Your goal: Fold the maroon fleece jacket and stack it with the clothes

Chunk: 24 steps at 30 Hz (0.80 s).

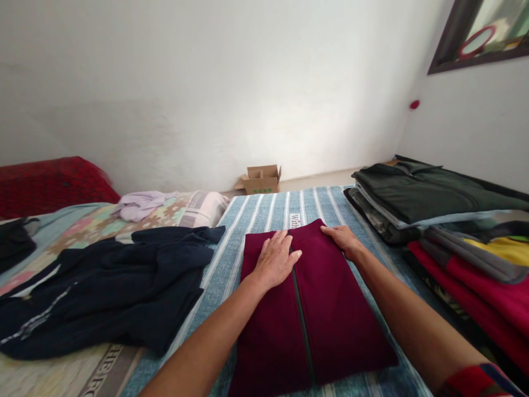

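A maroon zip-up jacket (334, 298) lies folded into a neat rectangle on the blue striped bedsheet (256, 212), its dark zipper running down the middle. My left hand (276, 258) rests flat on the upper part of the jacket, left of and partly over the zipper, fingers stretched out. At the jacket's far right corner, my right hand (343, 240) pinches the hem edge; some of its fingers are hidden. To the left, a dark navy garment (124, 286) with white stripes is spread out loosely.
Folded dark clothes (417, 193) are stacked at the right, with a red and grey pile (475, 264) nearer me. A lilac cloth (140, 205) lies on a flowered cover at the left, near a red bundle (53, 184). An open cardboard box (262, 181) stands beyond the bed by the wall.
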### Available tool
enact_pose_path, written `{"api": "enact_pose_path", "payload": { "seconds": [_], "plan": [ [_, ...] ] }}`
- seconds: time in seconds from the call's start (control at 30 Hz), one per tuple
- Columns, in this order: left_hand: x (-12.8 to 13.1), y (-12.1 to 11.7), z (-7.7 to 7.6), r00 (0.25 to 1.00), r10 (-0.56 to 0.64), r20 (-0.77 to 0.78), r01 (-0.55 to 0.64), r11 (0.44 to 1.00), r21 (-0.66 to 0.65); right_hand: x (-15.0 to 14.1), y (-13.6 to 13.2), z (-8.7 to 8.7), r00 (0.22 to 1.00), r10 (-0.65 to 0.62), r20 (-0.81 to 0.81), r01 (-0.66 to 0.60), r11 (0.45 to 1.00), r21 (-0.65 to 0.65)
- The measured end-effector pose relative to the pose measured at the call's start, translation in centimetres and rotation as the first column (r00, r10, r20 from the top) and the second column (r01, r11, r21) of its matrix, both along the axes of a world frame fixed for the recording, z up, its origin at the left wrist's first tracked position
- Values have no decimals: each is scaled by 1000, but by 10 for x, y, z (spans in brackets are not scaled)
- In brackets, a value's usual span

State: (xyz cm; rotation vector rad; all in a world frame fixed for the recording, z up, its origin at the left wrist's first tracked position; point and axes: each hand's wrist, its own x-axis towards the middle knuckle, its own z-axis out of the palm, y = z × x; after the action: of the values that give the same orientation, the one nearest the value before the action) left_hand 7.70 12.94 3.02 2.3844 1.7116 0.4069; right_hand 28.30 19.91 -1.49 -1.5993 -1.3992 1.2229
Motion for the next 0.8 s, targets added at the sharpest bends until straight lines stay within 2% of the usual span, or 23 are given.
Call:
{"api": "enact_pose_path", "payload": {
  "seconds": [0.07,0.17,0.27,0.4,0.47,0.57,0.63,0.7,0.77,0.8],
  "plan": [
    [5,2,-4,999,-32,-39,29,997,-73,0,-2,1,989,-60,134,46,994,102],
    [4,5,-13,991,-17,-134,1,993,-120,0,-3,-4,946,-132,296,75,977,198],
    [2,6,-20,974,-7,-226,-17,995,-101,-2,-2,-13,916,-125,382,48,978,205],
    [2,8,-22,967,-31,-253,0,993,-120,-1,-1,-19,888,-106,446,16,979,201],
    [2,9,-22,969,-35,-246,3,991,-132,-1,-4,-14,864,-124,487,24,978,206],
    [1,9,-23,974,-36,-226,4,990,-140,-4,-16,4,813,-182,553,45,966,253],
    [0,9,-24,977,-38,-210,9,991,-137,-9,-25,16,769,-177,615,-81,927,367],
    [-1,10,-25,979,-37,-199,12,992,-122,-16,-31,21,722,-91,686,-320,835,447],
    [0,9,-27,980,-30,-198,9,994,-107,-22,-34,14,656,25,755,-502,761,411],
    [0,9,-28,979,-27,-202,6,995,-103,-24,-34,6,623,68,779,-542,757,366]
  ]
}}
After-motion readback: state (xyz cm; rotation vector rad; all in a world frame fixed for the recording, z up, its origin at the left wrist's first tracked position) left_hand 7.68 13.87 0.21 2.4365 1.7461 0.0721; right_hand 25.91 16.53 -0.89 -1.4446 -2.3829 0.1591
